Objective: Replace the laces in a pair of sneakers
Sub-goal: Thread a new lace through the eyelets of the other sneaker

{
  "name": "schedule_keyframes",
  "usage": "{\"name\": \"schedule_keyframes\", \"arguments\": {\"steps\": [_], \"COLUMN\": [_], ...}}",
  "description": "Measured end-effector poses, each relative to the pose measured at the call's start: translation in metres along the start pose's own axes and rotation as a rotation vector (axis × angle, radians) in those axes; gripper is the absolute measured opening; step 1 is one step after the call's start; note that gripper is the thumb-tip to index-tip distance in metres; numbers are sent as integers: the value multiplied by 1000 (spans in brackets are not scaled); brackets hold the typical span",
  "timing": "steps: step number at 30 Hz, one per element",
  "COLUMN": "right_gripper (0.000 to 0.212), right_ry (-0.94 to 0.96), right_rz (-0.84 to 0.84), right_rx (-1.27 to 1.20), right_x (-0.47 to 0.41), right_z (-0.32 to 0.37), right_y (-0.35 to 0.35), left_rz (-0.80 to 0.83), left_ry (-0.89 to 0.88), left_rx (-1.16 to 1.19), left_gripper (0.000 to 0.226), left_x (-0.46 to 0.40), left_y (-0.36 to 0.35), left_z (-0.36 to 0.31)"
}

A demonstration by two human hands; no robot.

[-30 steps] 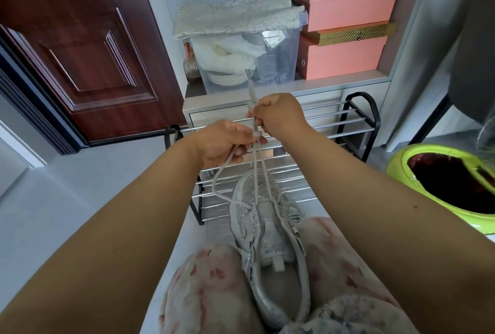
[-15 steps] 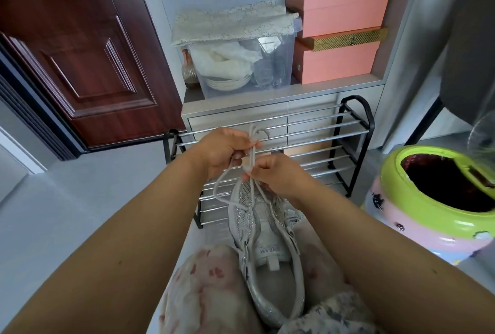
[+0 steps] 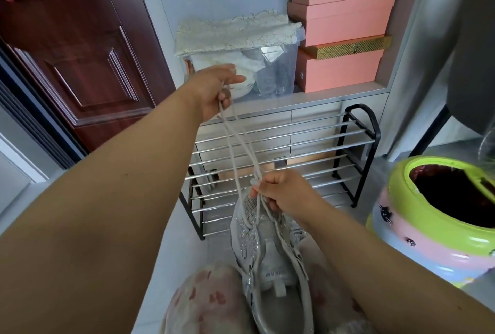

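While the left hand (image 3: pixel 214 87) is raised high in front of the clear storage bin (image 3: pixel 270 71), its lower fingers curl round the grey lace (image 3: pixel 235 146) and its upper fingers lie straighter. Two strands of that lace run taut, down and rightward, to the right hand (image 3: pixel 284 194), which pinches them just above the toe of the grey sneaker (image 3: pixel 267 253). Wedged between the person's knees (image 3: pixel 203 299), the sneaker points its toe away, its opening facing up. Just beyond the toe stands a metal shoe rack (image 3: pixel 321 146), its black end frame at right. A green-rimmed pot (image 3: pixel 439 229) crowds the right side; open floor (image 3: pixel 32 199) lies to the left, up to the dark wooden door (image 3: pixel 67 52).
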State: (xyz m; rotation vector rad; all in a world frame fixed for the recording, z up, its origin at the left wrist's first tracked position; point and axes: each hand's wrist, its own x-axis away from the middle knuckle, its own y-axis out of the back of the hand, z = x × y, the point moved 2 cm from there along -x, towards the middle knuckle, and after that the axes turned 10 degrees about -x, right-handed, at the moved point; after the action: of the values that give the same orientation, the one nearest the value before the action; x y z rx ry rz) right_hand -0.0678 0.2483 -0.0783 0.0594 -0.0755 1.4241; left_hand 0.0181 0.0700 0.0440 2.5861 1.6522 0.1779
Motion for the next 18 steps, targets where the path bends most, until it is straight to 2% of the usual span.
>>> {"name": "schedule_keyframes", "arguments": {"steps": [2, 5, 10, 14, 18], "right_gripper": [26, 28, 29, 28, 30], "right_ry": [-2, -24, -22, 45, 156], "right_rz": [0, -9, -38, -113, -127], "right_rx": [-12, -27, -65, -101, -146], "right_x": [-1, -4, -6, -16, -28], "right_z": [-1, -3, -1, 17, 47], "right_y": [1, 2, 3, 8, 14], "left_rz": [13, 95, 122, 56, 33], "left_ry": [32, 101, 208, 183, 101], "left_rx": [-72, -147, -40, 41, 60], "left_gripper": [28, 20, 18, 19, 48], "left_x": [-9, -13, -8, -9, -9], "left_y": [-2, -10, -14, -6, 7], "left_z": [2, 18, 52, 63, 42]}}
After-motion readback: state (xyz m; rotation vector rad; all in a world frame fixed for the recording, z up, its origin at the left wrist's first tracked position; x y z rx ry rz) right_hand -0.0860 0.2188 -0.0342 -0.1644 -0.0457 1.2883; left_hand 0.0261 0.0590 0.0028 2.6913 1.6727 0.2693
